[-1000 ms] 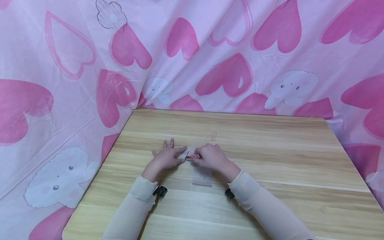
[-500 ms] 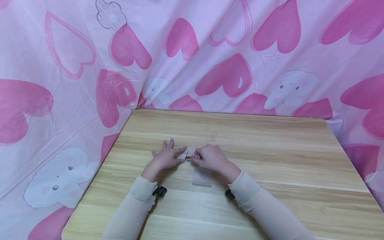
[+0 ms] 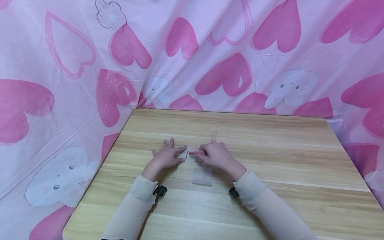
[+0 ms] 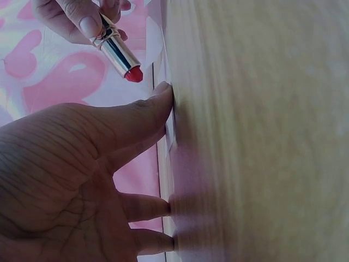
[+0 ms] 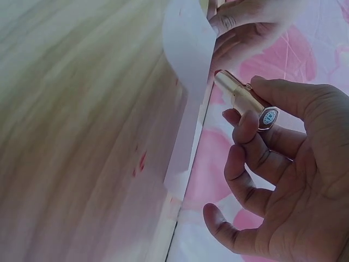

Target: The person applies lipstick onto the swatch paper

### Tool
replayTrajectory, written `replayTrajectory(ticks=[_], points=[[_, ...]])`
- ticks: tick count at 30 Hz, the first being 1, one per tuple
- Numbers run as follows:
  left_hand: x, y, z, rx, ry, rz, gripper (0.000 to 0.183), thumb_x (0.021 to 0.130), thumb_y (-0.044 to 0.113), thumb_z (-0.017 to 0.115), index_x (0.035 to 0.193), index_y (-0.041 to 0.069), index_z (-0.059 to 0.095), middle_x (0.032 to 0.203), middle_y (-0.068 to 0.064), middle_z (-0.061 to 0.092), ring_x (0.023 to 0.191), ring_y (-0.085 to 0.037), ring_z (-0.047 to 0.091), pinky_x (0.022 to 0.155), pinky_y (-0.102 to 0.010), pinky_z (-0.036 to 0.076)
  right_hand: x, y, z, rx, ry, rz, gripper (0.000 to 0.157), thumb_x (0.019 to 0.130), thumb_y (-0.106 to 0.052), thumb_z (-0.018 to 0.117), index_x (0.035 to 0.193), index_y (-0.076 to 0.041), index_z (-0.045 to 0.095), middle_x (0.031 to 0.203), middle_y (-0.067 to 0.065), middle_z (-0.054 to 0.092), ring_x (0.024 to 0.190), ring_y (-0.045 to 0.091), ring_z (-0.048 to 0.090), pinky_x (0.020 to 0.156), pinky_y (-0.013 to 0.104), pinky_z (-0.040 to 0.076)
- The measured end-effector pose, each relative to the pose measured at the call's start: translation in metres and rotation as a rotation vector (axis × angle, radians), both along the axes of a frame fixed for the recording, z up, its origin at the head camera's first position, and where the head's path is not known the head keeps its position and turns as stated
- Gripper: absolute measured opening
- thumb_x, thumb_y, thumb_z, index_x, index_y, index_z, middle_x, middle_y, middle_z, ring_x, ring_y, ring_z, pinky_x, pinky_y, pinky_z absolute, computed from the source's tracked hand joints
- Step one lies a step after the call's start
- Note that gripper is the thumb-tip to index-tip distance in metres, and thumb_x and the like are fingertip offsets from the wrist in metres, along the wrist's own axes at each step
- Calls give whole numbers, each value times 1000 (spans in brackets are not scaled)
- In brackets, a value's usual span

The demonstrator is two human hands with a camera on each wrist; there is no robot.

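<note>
My right hand (image 3: 218, 155) pinches a gold-cased lipstick (image 5: 245, 98) between thumb and fingers. Its red tip (image 4: 134, 75) points toward my left hand, raised off the paper in the wrist views. A thin white sheet of paper (image 3: 202, 176) lies on the table, its near part showing below my right hand. My left hand (image 3: 165, 158) is spread flat at the paper's left edge, thumb and index finger pressing on it. Between those fingers and the lipstick, a short red stroke (image 3: 187, 154) shows on the paper. In the right wrist view the paper (image 5: 188, 43) curls up slightly.
A small clear lipstick cap (image 3: 214, 135) lies on the wooden table (image 3: 270, 150) behind my right hand. Small red marks (image 5: 142, 161) show near the paper in the right wrist view. A pink heart-patterned curtain (image 3: 222, 75) borders the table's back and sides.
My right hand has shifted slightly right and drawn the lipstick back from the red stroke, which now shows more fully. The left hand stays in place on the paper.
</note>
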State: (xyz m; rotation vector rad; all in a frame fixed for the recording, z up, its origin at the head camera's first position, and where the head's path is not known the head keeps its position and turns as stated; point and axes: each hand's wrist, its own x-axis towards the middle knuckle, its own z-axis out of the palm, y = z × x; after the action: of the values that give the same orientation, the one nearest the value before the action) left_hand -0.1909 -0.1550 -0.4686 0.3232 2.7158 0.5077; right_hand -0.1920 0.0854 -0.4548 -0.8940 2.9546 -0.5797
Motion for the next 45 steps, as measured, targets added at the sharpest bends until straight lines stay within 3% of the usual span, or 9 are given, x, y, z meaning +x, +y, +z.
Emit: replayTrajectory(ticks=[9,18,21,30,37,45], points=[[-1,-1,-2,14,-3,12,60,93,46,68,149,38,48,165,-22,6,148,-52,-2,92,-90,-2,1,13,-4,-34,-23,-36,20,95,-42,66,83,-26,70,65,-16,57,59,7,52,59,37,43],[-2,0,4,46,16,3,63,93,45,69,151,36,46,163,-25,11,145,-56,4,90,-91,1,-1,36,-5,-28,1,-57,24,94,-39,68,100,-17,76,64,-10,55,62,12,50,56,34,43],[-2,3,4,56,17,11,64,94,47,68,152,39,43,164,-25,12,145,-57,5,90,-91,1,-1,45,-5,-46,-23,-75,21,95,-38,69,92,-18,74,61,-10,51,59,13,48,53,33,40],[-4,28,4,43,72,-49,66,93,51,66,153,40,41,162,-26,18,143,-59,14,88,-92,9,-1,67,-7,-82,-38,-137,25,95,-40,68,78,-22,64,59,-8,47,57,13,44,54,32,37],[-1,48,6,54,76,-63,64,93,54,65,152,42,42,164,-22,15,146,-55,7,91,-91,4,-4,75,-10,-90,-55,-168,23,95,-44,68,83,-24,70,59,-9,48,58,12,44,56,32,36],[0,64,1,-16,76,-87,62,94,55,62,152,41,43,164,-22,16,147,-54,7,92,-91,7,-4,77,-13,-90,-51,-168,22,96,-43,67,83,-25,68,60,-9,50,57,12,45,54,33,37]])
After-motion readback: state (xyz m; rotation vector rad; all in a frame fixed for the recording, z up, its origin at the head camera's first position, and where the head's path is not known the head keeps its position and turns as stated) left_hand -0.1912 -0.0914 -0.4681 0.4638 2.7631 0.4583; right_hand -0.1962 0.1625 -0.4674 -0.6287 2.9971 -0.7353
